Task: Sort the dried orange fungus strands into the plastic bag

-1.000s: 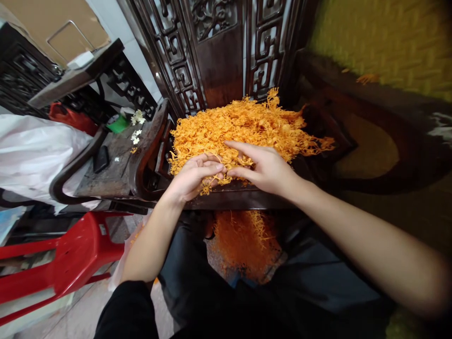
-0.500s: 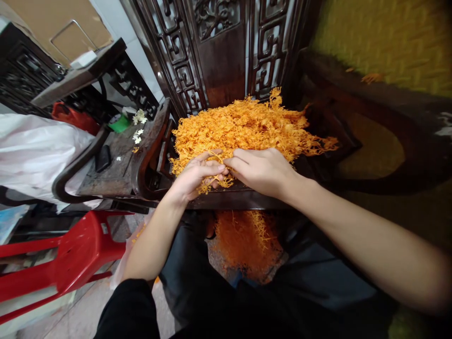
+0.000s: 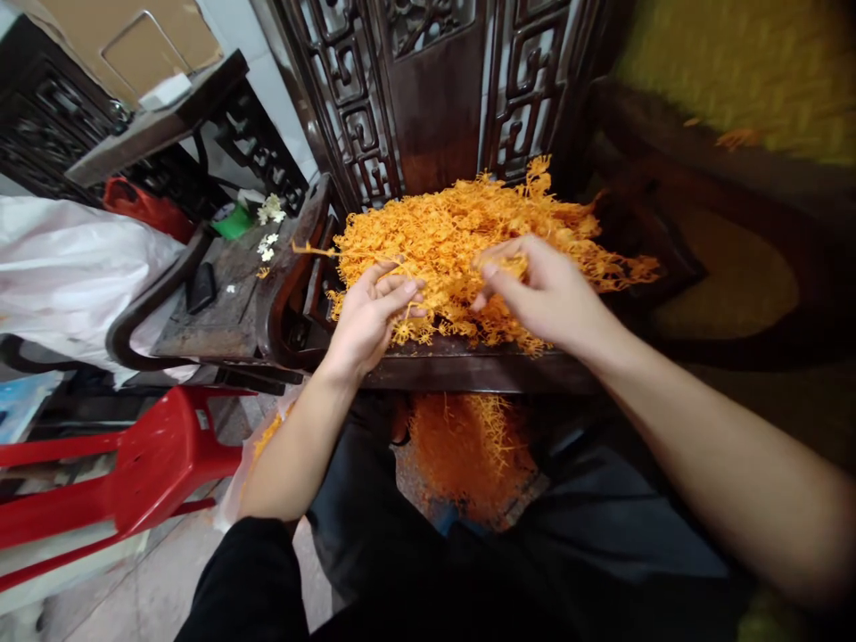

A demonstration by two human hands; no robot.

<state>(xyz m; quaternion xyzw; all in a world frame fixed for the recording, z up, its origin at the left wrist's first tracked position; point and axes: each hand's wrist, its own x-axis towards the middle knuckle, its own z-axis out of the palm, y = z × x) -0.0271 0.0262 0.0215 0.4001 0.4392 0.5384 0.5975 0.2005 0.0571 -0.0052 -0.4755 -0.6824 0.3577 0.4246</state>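
A large heap of orange, stringy flower-shaped pieces [image 3: 461,223] lies on a dark carved wooden seat [image 3: 468,370]. In front of the heap's left part, my left hand [image 3: 374,316] is closed on an orange strand [image 3: 313,250], whose thin end sticks out to the left. My right hand [image 3: 535,290] is over the heap's right front, its thumb and fingers pinched on a small orange piece [image 3: 514,265]. The two hands are apart, with the heap visible between them. Some fingertips blend into the orange pieces.
More orange pieces [image 3: 468,455] lie low between the knees. On the left are a red plastic stool [image 3: 157,459], a wooden seat with a black phone [image 3: 201,287], a green roll [image 3: 232,221], white bits [image 3: 267,248], and a white bag [image 3: 73,267].
My right hand has moved right, away from my left hand, with an orange piece in its fingers. A strand now sticks out left of my left hand. The view has shifted slightly.
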